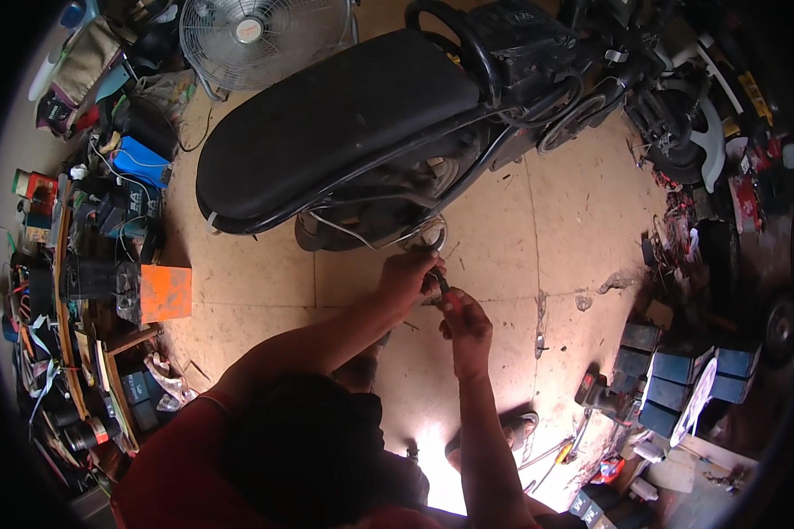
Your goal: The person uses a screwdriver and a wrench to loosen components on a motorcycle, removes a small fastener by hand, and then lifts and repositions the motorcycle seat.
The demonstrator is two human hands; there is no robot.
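Note:
Below the rear part of a black electric two-wheeler with a long padded seat [335,132], my two hands are close together. A short dark cable-like piece [442,283] runs between them; its exact kind is too small to make out. My left hand [404,279] is closed around its upper part, beside a dark curved cable [441,236] near the wheel hub. My right hand [469,324], a little lower and to the right, pinches the lower end between thumb and fingers. Grey wires [348,231] hang from under the seat frame.
A round floor fan [265,44] stands behind the seat at the upper left. An orange box [166,294] and a cluttered shelf line the left side. Dark battery-like blocks [675,388] are stacked at the right. A yellow-handled tool [564,453] lies on the tiled floor.

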